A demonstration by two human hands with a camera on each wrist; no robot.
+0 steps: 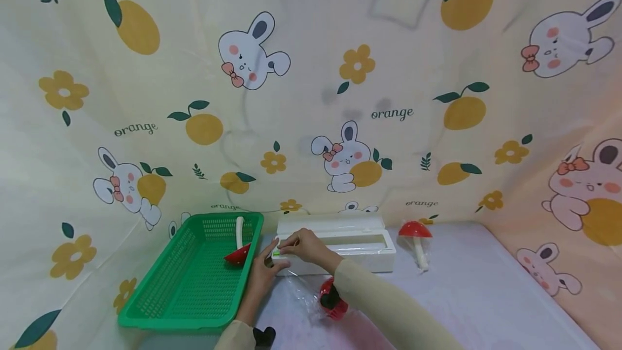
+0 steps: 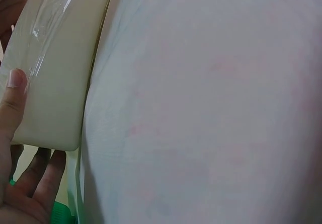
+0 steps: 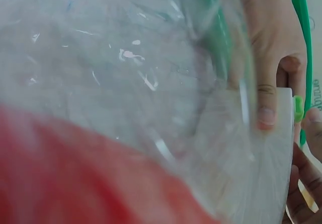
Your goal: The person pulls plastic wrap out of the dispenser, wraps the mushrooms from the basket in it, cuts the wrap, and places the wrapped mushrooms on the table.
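Under right hand [image 1: 311,247], green tab [image 1: 276,253] partly hidden.

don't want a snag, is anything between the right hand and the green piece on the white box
Nothing visible does. The right hand has its fingertips right at the green piece on the white box's left end. The left hand grips that end, and clear film hangs down the front, out of the way.

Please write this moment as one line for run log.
left hand: grips white box, left end | right hand: touches green slider | clear film: over box front | green basket: holds red-capped mushroom shape
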